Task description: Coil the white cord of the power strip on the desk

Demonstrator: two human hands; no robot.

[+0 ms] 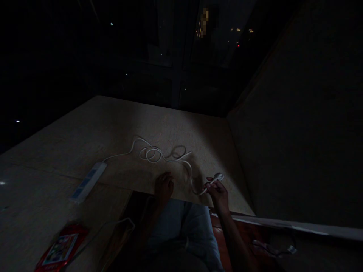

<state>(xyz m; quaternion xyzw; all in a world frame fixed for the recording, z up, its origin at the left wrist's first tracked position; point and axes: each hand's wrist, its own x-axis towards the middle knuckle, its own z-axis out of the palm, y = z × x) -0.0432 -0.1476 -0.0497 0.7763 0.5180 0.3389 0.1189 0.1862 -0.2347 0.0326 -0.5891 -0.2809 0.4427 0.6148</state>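
A white extension-lead cord (154, 151) lies in loose loops across the pale surface. It runs from a white power strip (89, 183) with blue panels at the left to a pale plug (219, 176) at the right. My right hand (218, 190) is closed around the cord just behind the plug, whose head sticks out past the fingers. Near the front edge of the surface rests my left hand (164, 185), fingers curled in, with nothing seen in them. Its palm side is hidden, and the loops lie beyond it. Dim light blurs the fine detail.
At the lower left lies a red packet (61, 247) with a picture label, and a thin pale cable (117, 221) crosses near it. A dark wall (297, 132) rises on the right. Behind the surface are dark window panes (176, 83) with small lights.
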